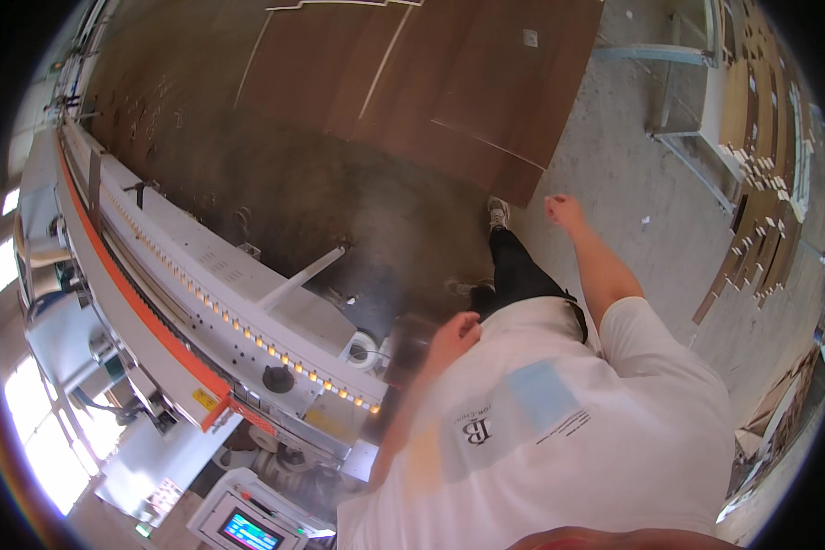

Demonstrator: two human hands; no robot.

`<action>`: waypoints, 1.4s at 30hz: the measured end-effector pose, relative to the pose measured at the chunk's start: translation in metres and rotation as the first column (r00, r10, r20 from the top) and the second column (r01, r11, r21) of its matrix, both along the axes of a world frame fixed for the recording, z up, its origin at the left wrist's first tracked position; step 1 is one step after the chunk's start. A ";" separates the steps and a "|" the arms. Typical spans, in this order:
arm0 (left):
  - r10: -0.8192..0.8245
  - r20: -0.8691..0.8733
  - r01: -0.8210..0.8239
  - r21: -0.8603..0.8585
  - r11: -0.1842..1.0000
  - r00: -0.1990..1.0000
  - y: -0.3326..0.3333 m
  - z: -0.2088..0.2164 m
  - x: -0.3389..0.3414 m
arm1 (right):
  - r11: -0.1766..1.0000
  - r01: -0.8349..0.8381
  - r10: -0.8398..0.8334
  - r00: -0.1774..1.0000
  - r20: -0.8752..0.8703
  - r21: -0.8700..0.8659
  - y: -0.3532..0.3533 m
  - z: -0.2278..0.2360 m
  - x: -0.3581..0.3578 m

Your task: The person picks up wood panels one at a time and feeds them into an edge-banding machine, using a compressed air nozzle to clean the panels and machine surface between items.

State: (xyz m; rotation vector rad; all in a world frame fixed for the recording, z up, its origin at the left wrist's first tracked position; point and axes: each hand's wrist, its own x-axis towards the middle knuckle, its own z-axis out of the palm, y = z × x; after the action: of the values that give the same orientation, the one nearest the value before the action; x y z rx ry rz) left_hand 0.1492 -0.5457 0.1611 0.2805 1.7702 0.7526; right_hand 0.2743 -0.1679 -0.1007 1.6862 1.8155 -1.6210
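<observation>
My left hand (456,335) hangs by my waist, in front of my white shirt, its fingers curled in and nothing showing in them. The long edge-banding machine (202,275) is the nearest thing on that side. My right hand (566,212) is stretched ahead on the other side, loosely closed, with no object visible in it. Just beyond it lies the near corner of the brown wood-grain panels (486,101), apart from the fingers. One shoe (498,213) of mine is close to that corner.
The machine carries an orange strip (156,321), a row of small yellowish rollers (247,332) and a protruding support arm (304,277). A lit control screen (250,532) stands at the lower left. A metal frame (697,151) and stacked narrow boards (761,183) are on the right.
</observation>
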 end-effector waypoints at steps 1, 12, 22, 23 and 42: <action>-0.056 0.033 0.057 -0.037 0.998 0.998 0.005 0.002 0.000 | 0.998 0.049 -0.050 0.999 0.003 0.025 0.011 -0.015 -0.004; -0.059 -0.057 0.038 -0.315 0.948 0.997 0.026 -0.008 -0.016 | 0.946 0.324 -0.323 0.945 0.047 -0.021 0.082 -0.074 -0.077; -0.092 -0.076 0.076 -0.195 0.978 0.993 0.017 -0.019 -0.036 | 0.940 0.318 -0.333 0.936 -0.118 -0.125 0.072 -0.067 -0.048; -0.096 -0.087 0.078 -0.189 0.979 0.992 0.006 -0.024 -0.036 | 0.955 0.260 -0.274 0.957 -0.092 -0.143 0.062 -0.065 -0.041; -0.326 -0.213 0.342 0.042 0.939 0.921 0.049 -0.005 -0.073 | 0.874 0.100 -0.086 0.995 -0.051 0.475 -0.101 0.207 0.096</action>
State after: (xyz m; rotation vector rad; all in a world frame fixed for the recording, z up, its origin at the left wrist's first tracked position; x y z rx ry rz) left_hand 0.0761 -0.4969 0.1566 0.7164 1.8210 0.5606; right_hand 0.3700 -0.2685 0.1061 1.9728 2.3276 -1.2977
